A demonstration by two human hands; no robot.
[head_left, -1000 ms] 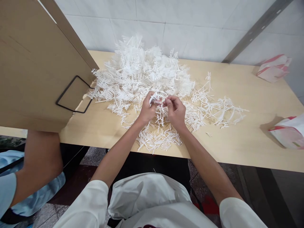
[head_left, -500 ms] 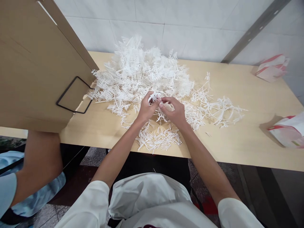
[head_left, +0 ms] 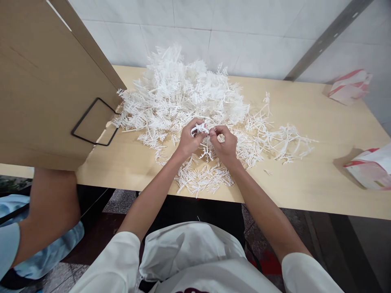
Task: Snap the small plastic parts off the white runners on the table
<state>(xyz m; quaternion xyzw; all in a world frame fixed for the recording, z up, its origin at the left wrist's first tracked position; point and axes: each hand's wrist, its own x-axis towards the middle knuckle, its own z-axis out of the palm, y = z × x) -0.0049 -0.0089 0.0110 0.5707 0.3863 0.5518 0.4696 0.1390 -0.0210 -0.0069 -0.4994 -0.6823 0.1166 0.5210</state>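
My left hand (head_left: 190, 140) is closed on a white branched plastic piece (head_left: 200, 129), which curls out between thumb and fingers. Close beside it, my right hand (head_left: 225, 144) is pinched at the piece's right side, with a few thin white tips showing at the fingertips. Part of a white branched piece (head_left: 207, 152) hangs just below the hands. Behind them rises a big heap of white, bristly plastic branches (head_left: 186, 89). Short loose white sticks (head_left: 204, 179) lie scattered in front, near the table edge.
Bare, stripped-looking white branches (head_left: 287, 142) lie to the right. Two red-and-white paper packets (head_left: 350, 86) stand further right on the table (head_left: 308, 183). A large cardboard panel (head_left: 55, 89) with a black wire frame (head_left: 91, 122) blocks the left. Another person's arm (head_left: 55, 199) shows below it.
My hands have drawn slightly apart, the right one shifting a little toward me. More of the white branched piece shows in my left hand.
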